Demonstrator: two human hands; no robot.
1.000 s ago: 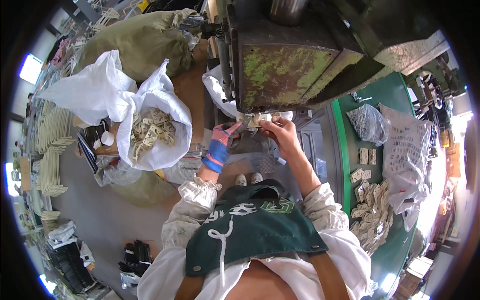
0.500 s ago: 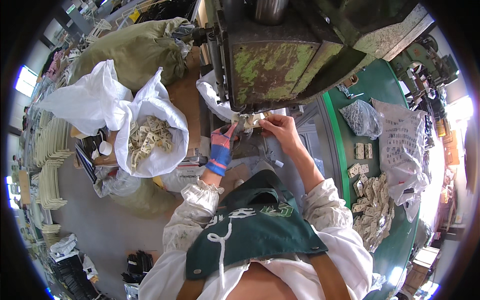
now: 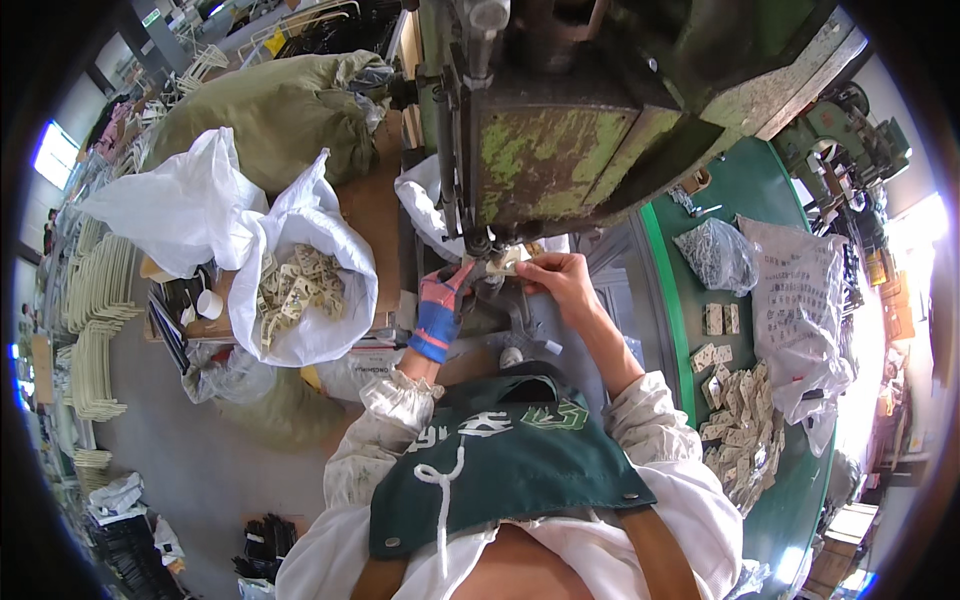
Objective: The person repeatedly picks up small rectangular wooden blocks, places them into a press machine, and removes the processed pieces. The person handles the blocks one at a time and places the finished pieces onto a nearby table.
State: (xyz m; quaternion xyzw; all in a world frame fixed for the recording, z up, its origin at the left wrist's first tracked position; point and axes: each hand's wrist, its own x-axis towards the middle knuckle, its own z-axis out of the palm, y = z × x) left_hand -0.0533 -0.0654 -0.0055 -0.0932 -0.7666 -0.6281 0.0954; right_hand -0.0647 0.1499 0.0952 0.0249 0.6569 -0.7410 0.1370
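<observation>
My right hand [image 3: 564, 284], bare, pinches the right end of a small cream-coloured plate with holes [image 3: 507, 261] between thumb and fingers. The plate sits right under the tool end of a large green press [image 3: 555, 150] with worn paint. My left hand [image 3: 438, 308], in a red and blue glove, is closed at the left side of the tool. Its fingertips are partly hidden there, and what they hold cannot be made out.
To the left, an open white sack [image 3: 355, 290] holds many similar cream plates [image 3: 300, 285]. A stuffed olive sack [image 3: 270, 120] lies behind it. On the right, a green table [image 3: 755, 185] bears a pile of plates [image 3: 740, 420], a clear bag of metal parts [image 3: 715, 245] and a printed sack [image 3: 800, 310].
My right hand has come slightly lower and to the left with the plate, which shows more plainly under the tool. The whole view has shifted a little.
</observation>
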